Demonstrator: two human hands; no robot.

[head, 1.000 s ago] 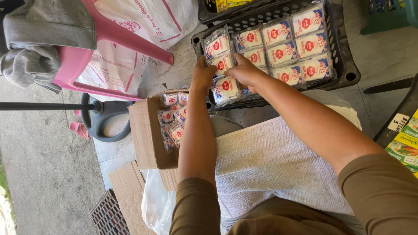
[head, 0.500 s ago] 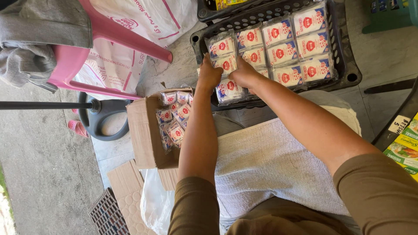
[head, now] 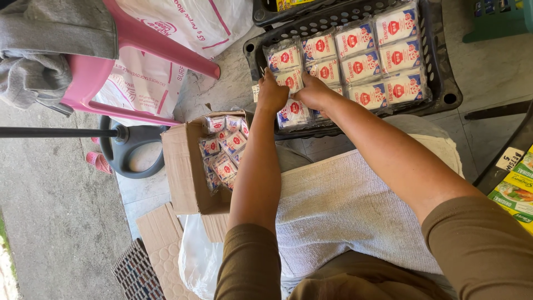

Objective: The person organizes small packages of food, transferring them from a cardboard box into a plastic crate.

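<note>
Both hands were setting a packet (head: 292, 80) into the crate (head: 449, 83): left hand (head: 272, 94) and right hand (head: 312, 93) gripped it. Next, another from the box (head: 186, 166).

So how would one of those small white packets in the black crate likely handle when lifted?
The white packet under both hands looks soft and pillowy, so probably light and slightly squashy. Its glossy plastic wrap may be slippery. Flat-sided, it should not roll, and packed rows in the black crate brace it.

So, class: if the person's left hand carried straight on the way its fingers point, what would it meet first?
Probably the white packets standing in the black crate: the left hand already rests at that row, fingers pointing up the picture. Beyond them is the crate's far wall. Depth is hard to judge.
</note>
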